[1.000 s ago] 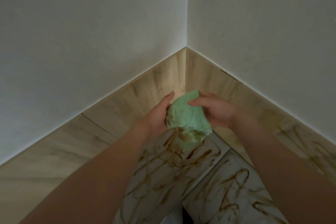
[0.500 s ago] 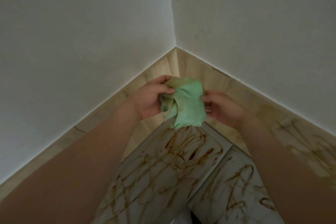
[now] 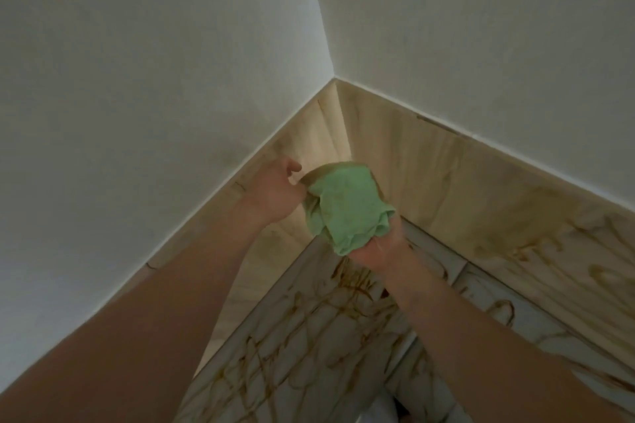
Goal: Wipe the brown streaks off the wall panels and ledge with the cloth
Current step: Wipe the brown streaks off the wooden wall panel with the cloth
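The green cloth [image 3: 347, 206] was held up in the air just below the corner [image 3: 338, 120] where the two wood panels [image 3: 446, 189] met, clear of both of them. The left hand [image 3: 275, 192], a little to the left of the corner and below it, had its fingers curled and pinched the cloth's upper left edge, so the fabric ran away from that grip toward the right. From there the cloth draped down over the right hand [image 3: 374, 250], which sat below the corner and slightly to its right, palm side up under the bunched lower folds. Only the heel of that hand and the wrist showed; the fingers were covered by the fabric, so I could not tell whether they were closed on it or simply supporting it. A brownish smear showed along the cloth's top edge.

The ledge [image 3: 309, 336] spread out below the corner, under both forearms, and was covered with looping brown streaks [image 3: 350, 285]. More streaks marked the panel far to the right of the corner. Near the corner itself the panels looked mostly bare wood. The white wall [image 3: 137, 44] rose above the panels on both sides of the corner.
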A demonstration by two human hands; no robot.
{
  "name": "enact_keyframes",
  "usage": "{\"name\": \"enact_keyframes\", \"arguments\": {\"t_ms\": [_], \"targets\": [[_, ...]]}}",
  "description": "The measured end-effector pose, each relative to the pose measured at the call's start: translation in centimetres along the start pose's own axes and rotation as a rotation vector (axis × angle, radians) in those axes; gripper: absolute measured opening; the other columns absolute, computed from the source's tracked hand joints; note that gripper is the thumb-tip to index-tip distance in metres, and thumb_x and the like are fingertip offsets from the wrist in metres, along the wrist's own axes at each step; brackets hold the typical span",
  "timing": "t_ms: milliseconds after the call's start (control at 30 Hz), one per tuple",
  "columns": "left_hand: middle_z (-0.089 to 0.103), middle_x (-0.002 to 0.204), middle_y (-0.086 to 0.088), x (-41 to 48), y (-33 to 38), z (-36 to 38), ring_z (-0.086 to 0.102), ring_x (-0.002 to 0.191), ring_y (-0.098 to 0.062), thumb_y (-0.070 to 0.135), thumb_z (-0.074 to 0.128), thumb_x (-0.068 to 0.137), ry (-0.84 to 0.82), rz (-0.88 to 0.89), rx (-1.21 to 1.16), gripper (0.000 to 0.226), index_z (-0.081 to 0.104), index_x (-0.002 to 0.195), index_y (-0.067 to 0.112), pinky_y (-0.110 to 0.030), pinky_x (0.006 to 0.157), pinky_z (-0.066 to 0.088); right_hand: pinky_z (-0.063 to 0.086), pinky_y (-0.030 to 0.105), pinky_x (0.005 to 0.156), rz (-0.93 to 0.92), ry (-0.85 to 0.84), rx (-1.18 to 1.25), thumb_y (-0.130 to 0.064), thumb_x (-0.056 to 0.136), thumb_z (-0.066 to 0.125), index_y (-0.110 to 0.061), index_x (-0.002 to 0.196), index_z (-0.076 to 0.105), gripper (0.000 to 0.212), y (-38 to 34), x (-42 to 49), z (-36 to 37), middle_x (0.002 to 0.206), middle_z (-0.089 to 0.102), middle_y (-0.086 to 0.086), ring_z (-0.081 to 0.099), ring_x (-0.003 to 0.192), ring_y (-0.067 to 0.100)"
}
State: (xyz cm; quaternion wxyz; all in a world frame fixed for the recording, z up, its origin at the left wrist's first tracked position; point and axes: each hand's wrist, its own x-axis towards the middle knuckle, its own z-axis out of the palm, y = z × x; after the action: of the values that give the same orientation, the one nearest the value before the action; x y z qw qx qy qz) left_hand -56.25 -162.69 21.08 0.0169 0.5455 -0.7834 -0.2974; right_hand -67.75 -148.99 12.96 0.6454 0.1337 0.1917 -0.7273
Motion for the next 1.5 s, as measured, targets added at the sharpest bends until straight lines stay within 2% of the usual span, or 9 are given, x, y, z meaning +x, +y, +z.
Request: {"name": "enact_keyframes", "arguments": {"t_ms": [67,133,267,500,667,800,967,1133,1500], "targets": [[0.062,0.115,0.005,-0.2,-0.8,1.1,0.060,0.102,-0.014,0.025,0.067,0.096,0.052,0.151,0.023,0.026,0.064,0.122,0.022,-0.026,0.086,0.045,0.062,0.053,0.083,0.028,0.057,-0.048,-0.038,0.047,0.095,0.001,0.082,0.081,0.054,0.2,1.6,-1.3,0.098,0.075,0.023,0.076,0.083,0.038],[0.065,0.119,0.000,-0.5,-1.3,2.6,0.062,0.105,-0.014,0.019,0.063,0.097,-0.119,0.337,0.074,0.028,0.067,0.125,0.021,-0.028,0.096,0.049,0.052,0.054,0.103,0.083,0.125,-0.058,-0.044,0.089,0.061,-0.001,0.105,0.079,0.049,0.8,2.3,-1.9,0.120,0.070,0.023,0.071,0.103,0.038],[0.060,0.145,-0.004,0.0,-1.9,5.5,0.055,0.131,-0.020,0.024,0.054,0.104,-0.617,0.382,0.317,0.040,0.062,0.142,0.017,-0.022,0.113,0.036,0.064,0.049,0.067,0.043,0.121,0.007,-0.055,0.081,0.064,-0.002,0.093,0.081,0.057,0.9,3.6,-3.5,0.098,0.076,0.023,0.077,0.081,0.036],[0.065,0.098,-0.013,9.4,-0.3,1.8,0.060,0.103,-0.038,0.023,0.049,0.082,0.023,0.715,0.732,0.029,0.072,0.093,0.009,-0.046,0.097,0.050,0.043,0.054,0.108,0.021,0.345,0.161,-0.044,0.104,0.039,-0.002,0.100,0.082,0.060,-0.6,10.4,-8.5,0.120,0.072,0.022,0.062,0.117,0.040],[0.055,0.141,-0.022,14.2,2.1,-0.2,0.038,0.145,-0.040,0.027,0.054,0.084,0.304,0.836,1.161,0.051,0.060,0.126,-0.001,-0.058,0.125,0.017,0.050,0.041,0.099,-0.113,0.440,0.134,-0.046,0.103,0.046,-0.009,0.106,0.076,0.048,-1.0,16.5,-6.4,0.107,0.071,0.013,0.066,0.098,0.030],[0.019,0.166,-0.030,14.8,0.8,0.5,0.006,0.158,-0.041,0.039,0.026,0.096,0.320,0.713,1.404,0.080,0.019,0.158,-0.011,-0.059,0.126,0.002,0.048,0.037,0.105,-0.217,0.383,-0.071,-0.047,0.107,0.046,-0.017,0.146,0.053,0.050,0.3,20.6,-0.9,0.132,0.066,0.008,0.063,0.117,0.023],[0.008,0.167,-0.033,16.7,-1.5,0.8,0.003,0.158,-0.044,0.035,0.022,0.105,0.377,0.807,1.386,0.072,0.010,0.159,-0.011,-0.059,0.127,0.002,0.026,0.022,0.119,-0.676,0.267,-0.763,-0.033,0.112,0.039,-0.036,0.156,0.027,0.046,2.5,25.3,2.5,0.161,0.035,-0.009,0.032,0.149,0.010],[-0.011,0.166,-0.034,17.0,-1.4,1.0,-0.012,0.156,-0.046,0.035,0.008,0.103,0.315,0.796,1.427,0.072,-0.005,0.161,-0.005,-0.063,0.123,-0.013,0.010,0.041,0.128,-0.977,0.340,-1.105,-0.053,0.107,0.026,-0.040,0.161,0.014,0.057,4.5,30.9,-2.1,0.170,0.010,-0.002,0.008,0.159,0.021],[-0.016,0.167,-0.031,17.6,-1.8,1.3,-0.020,0.155,-0.043,0.036,0.010,0.098,0.354,0.812,1.403,0.077,-0.012,0.160,-0.004,-0.064,0.121,-0.017,0.004,0.035,0.128,-0.326,0.717,-0.858,-0.024,0.114,0.019,-0.002,0.162,0.015,0.053,4.4,39.9,-16.6,0.172,0.005,0.016,0.003,0.159,0.028]]}}
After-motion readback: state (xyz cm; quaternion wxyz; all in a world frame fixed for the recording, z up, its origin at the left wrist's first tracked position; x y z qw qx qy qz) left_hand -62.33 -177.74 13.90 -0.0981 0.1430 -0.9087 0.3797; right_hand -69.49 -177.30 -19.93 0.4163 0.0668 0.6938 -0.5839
